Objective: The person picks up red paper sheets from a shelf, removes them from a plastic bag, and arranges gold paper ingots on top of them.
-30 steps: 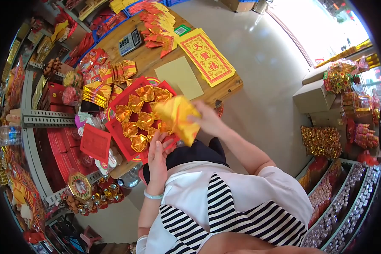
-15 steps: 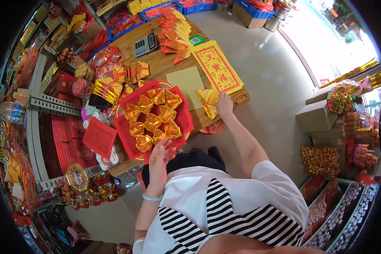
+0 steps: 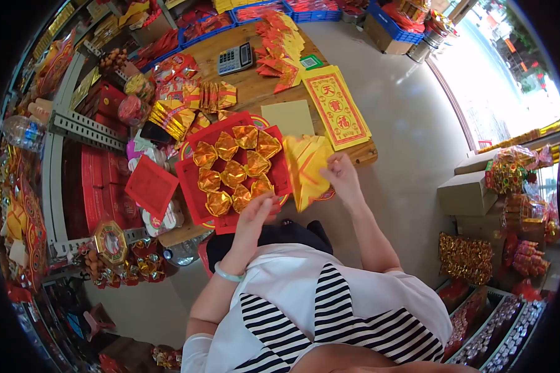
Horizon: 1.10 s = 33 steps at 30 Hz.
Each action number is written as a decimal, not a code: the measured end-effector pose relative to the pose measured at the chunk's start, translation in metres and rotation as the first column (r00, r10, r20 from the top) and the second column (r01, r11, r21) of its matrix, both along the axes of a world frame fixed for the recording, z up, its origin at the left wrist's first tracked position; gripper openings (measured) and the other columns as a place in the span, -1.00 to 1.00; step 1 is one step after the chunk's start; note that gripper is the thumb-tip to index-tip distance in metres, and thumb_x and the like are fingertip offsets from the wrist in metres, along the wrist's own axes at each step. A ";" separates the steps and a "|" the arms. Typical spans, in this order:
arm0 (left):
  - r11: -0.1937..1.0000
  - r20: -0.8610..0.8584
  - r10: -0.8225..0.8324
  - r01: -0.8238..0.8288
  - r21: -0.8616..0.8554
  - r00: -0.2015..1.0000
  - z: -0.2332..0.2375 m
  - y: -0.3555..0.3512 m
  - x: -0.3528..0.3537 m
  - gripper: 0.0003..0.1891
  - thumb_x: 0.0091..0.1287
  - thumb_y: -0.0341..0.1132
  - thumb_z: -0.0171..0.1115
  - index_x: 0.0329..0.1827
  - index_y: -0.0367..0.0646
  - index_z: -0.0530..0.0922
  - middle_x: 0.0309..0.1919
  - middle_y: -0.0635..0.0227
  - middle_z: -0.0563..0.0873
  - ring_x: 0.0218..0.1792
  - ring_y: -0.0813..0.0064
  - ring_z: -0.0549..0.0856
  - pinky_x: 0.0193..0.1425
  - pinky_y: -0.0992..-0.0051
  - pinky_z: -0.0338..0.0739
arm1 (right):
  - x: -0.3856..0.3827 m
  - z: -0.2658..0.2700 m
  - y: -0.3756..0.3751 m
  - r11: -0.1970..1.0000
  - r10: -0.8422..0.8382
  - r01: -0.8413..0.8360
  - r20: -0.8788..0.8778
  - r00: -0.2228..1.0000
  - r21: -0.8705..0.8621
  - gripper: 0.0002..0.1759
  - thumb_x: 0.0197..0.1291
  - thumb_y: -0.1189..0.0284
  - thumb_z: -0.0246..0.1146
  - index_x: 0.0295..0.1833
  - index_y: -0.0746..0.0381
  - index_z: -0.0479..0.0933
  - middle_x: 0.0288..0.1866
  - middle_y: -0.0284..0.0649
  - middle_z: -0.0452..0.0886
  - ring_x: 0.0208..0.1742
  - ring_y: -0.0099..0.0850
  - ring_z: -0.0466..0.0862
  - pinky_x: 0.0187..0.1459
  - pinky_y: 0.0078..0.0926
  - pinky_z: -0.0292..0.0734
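My right hand [image 3: 344,178] is closed on the edge of a folded yellow paper piece [image 3: 308,168] with red lines. It is lifted at the table's near edge and blurred by motion. My left hand [image 3: 255,217], with a pale bangle at the wrist, is beside the near edge of a red tray [image 3: 191,194]. Its fingers are partly bent and hold nothing that I can see. Several shiny gold paper ingots [image 3: 233,174] stand in the tray. Behind the lifted paper lies a plain tan sheet [image 3: 289,118].
A stack of yellow printed sheets [image 3: 337,109] lies at the wooden table's [image 3: 270,99] right edge. Farther back are a calculator [image 3: 235,58] and a fanned pile of red-and-yellow papers [image 3: 280,50]. A red square [image 3: 151,186] is left of the tray. Shelving [image 3: 87,130] stands at left.
My right hand has raised the folded yellow paper from the table's edge and brought it nearer my body. My left hand has moved slightly right and up beside the tray. The view has shifted.
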<state>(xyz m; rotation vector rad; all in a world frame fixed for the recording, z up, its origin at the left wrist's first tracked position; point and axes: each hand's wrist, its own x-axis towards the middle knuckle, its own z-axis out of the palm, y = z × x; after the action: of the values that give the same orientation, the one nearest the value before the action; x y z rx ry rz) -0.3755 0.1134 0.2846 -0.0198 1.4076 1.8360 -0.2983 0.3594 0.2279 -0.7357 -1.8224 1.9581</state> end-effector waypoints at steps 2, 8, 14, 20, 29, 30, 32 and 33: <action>0.999 -0.032 0.018 -0.019 -0.041 0.999 -0.009 0.006 0.003 -0.68 0.46 -0.31 0.15 0.16 -0.32 0.53 -0.07 0.26 0.69 -0.16 0.59 0.67 -0.09 0.66 0.56 | 0.005 0.020 -0.031 0.995 0.097 -0.097 0.025 0.995 0.030 -0.73 0.10 0.62 0.35 -0.11 0.30 0.46 -0.32 -0.32 0.50 -0.45 -0.63 0.42 -0.37 -0.75 0.32; 0.988 -0.118 0.151 -0.153 -0.012 0.982 -0.004 0.011 0.009 -0.76 0.36 -0.42 0.27 0.03 -0.33 0.61 -0.19 0.34 0.74 -0.27 0.65 0.67 -0.19 0.72 0.55 | -0.005 0.048 -0.083 0.927 0.174 -0.184 0.059 0.983 0.328 -0.70 0.08 0.59 0.38 -0.10 0.27 0.46 -0.27 -0.33 0.50 -0.35 -0.62 0.45 -0.32 -0.70 0.37; 0.973 -0.245 0.229 -0.226 0.043 0.942 -0.010 0.002 0.011 -0.82 0.36 -0.43 0.27 -0.05 -0.34 0.65 -0.21 0.36 0.75 -0.32 0.66 0.68 -0.25 0.73 0.56 | -0.011 0.054 -0.084 0.834 0.215 -0.189 0.010 0.977 0.519 -0.66 0.01 0.65 0.40 -0.12 0.25 0.45 -0.31 -0.34 0.48 -0.37 -0.61 0.45 -0.33 -0.71 0.36; 0.966 -0.228 0.257 -0.245 0.081 0.939 -0.005 -0.003 0.008 -0.81 0.37 -0.42 0.27 -0.03 -0.34 0.64 -0.19 0.36 0.75 -0.31 0.66 0.68 -0.25 0.74 0.57 | -0.009 0.068 -0.091 0.915 0.333 -0.348 0.103 0.937 0.204 -0.76 0.15 0.58 0.35 -0.12 0.28 0.45 -0.25 -0.29 0.53 -0.33 -0.55 0.50 -0.25 -0.68 0.44; 0.998 0.091 0.056 -0.056 0.004 0.994 0.002 -0.015 -0.002 -0.65 0.40 -0.27 0.27 0.13 -0.31 0.55 -0.13 0.31 0.74 -0.19 0.57 0.71 -0.12 0.67 0.60 | -0.009 0.061 -0.095 0.672 0.385 -0.404 -0.173 0.907 -0.621 -0.70 0.43 0.49 0.07 0.22 0.33 0.41 -0.01 -0.19 0.63 -0.12 -0.50 0.65 -0.07 -0.65 0.55; 0.998 0.092 0.059 -0.060 0.007 0.994 0.004 -0.015 -0.004 -0.65 0.40 -0.27 0.27 0.13 -0.31 0.55 -0.13 0.31 0.74 -0.19 0.57 0.71 -0.12 0.67 0.60 | -0.010 0.060 -0.093 0.671 0.389 -0.406 -0.171 0.905 -0.620 -0.70 0.43 0.49 0.07 0.22 0.33 0.41 -0.01 -0.19 0.63 -0.12 -0.50 0.65 -0.07 -0.65 0.55; 0.949 0.387 -0.002 -0.120 0.290 0.922 0.009 -0.017 -0.009 -0.61 0.39 -0.26 0.27 0.19 -0.30 0.52 -0.02 0.25 0.70 -0.09 0.49 0.69 0.02 0.58 0.58 | -0.009 0.054 -0.085 0.519 0.381 -0.419 -0.237 0.894 -0.745 -0.65 0.43 0.47 0.07 0.27 0.34 0.38 0.02 -0.16 0.64 -0.07 -0.47 0.67 -0.04 -0.61 0.57; 0.893 0.511 -0.066 -0.178 0.414 0.857 0.013 -0.018 -0.011 -0.58 0.39 -0.25 0.27 0.21 -0.30 0.50 0.03 0.22 0.68 -0.04 0.45 0.69 0.09 0.54 0.57 | -0.009 0.051 -0.081 0.434 0.371 -0.423 -0.270 0.889 -0.796 -0.62 0.43 0.45 0.08 0.29 0.34 0.37 0.04 -0.14 0.64 -0.05 -0.45 0.67 -0.02 -0.60 0.58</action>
<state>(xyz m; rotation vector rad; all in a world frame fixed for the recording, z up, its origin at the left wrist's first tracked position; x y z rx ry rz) -0.3867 0.0954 0.2971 -0.3011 0.5970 1.9733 -0.3070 0.2784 0.2784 -0.4674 -0.9216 3.2100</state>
